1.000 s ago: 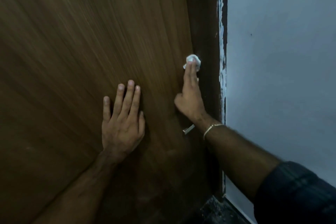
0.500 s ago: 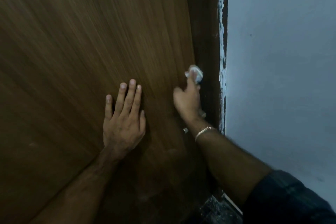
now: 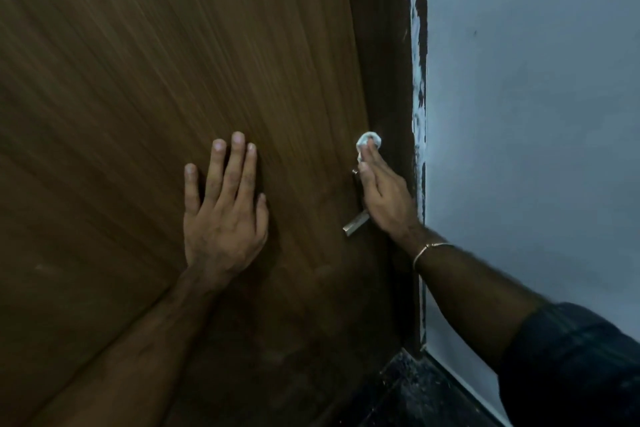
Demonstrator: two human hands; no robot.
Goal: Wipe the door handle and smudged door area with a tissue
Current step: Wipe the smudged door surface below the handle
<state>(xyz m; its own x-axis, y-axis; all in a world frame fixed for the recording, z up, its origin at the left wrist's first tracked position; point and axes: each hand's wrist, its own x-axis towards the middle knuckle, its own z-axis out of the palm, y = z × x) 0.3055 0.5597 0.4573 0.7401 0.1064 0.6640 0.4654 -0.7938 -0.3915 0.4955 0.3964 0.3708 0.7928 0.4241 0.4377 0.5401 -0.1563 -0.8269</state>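
Your right hand (image 3: 386,198) has the crumpled tissue (image 3: 369,141) pinned under its fingertips against the door (image 3: 173,80) edge, right of centre in the frame, while your left hand (image 3: 223,215) lies flat and spread on the panel, holding nothing. The door handle (image 3: 356,225) sits just below the tissue, partly under your right palm, its long axis slanting down-left, so the right hand is far nearer; drag downward along it.

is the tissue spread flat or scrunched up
Scrunched up: the tissue shows as a small white wad under the right hand fingertips, pressed at the door edge.
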